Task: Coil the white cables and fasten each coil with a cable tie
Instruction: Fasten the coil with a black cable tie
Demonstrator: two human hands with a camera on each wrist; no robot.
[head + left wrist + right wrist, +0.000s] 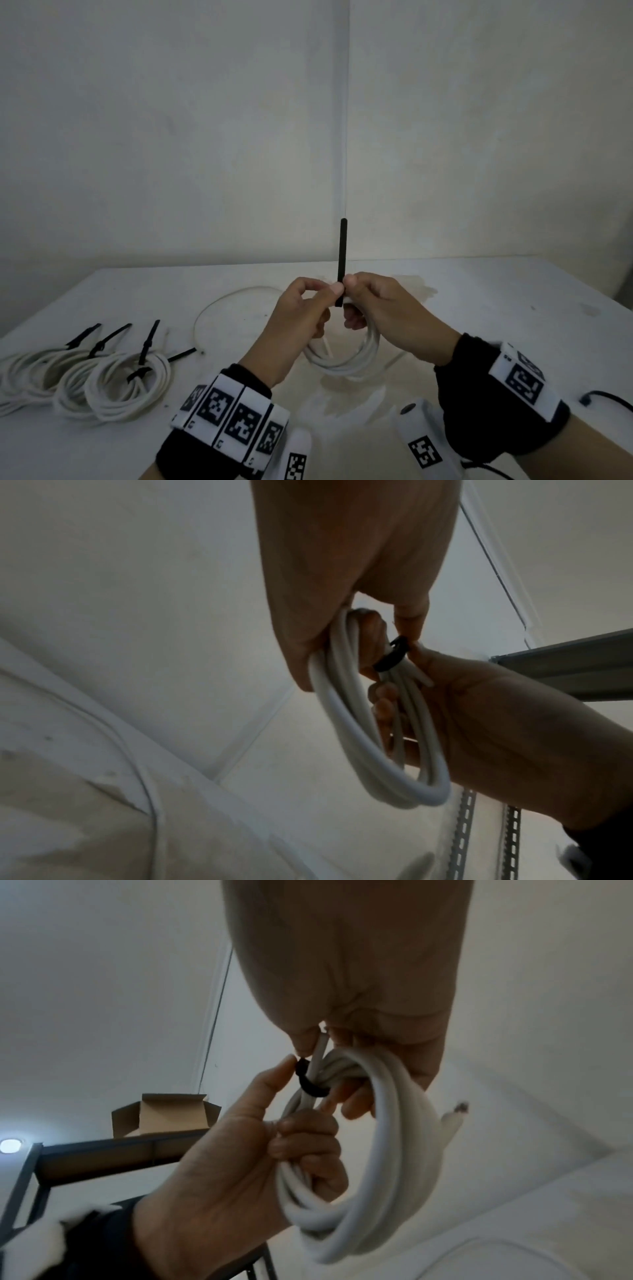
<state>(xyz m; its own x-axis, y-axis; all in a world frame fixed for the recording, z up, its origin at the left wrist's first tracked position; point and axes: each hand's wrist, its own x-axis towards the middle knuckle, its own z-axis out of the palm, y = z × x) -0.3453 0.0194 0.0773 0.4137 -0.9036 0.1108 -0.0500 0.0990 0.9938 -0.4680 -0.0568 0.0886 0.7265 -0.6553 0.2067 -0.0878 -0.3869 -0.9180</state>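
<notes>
Setting: white table (pixel 479 308) pushed into a corner of plain pale walls; a shelf frame and an open cardboard box (pixel 164 1114) show only in the right wrist view.

Item 1, coil in hand (pixel 346 356): white cable wound into several loops, held above the table centre between both hands, hanging down below the fingers so the bundled strands stay together at the top, where the tie goes.

Item 2, cable tie (pixel 342 260): black strap, already looped round the gathered strands. Its free tail stands upright above the fingers; this looks like the pulling-tight stage, with the tail kept clear for drawing through.

Item 3, left hand (pixel 301 322): fingers curled through the coil and gripping the strands, thumb tip pressed against the tie at the loop, probably to steady it.

Item 4, right hand (pixel 383 315): thumb and forefinger pinch at the tie from the opposite side, remaining fingers curled around the coil. The two-sided grip likely keeps the loops from springing apart.

Item 5, finished coils (pixel 89 383): three white bundles at the table's left, each bound with a black tie, set aside out of the working area.

Item 6, loose cable (pixel 222 301): a white arc lying flat behind the hands; uncoiled, apparently awaiting its turn.

Item 7, spare tie (pixel 181 354): black strip lying beside the finished coils, near the loose cable's end.
</notes>
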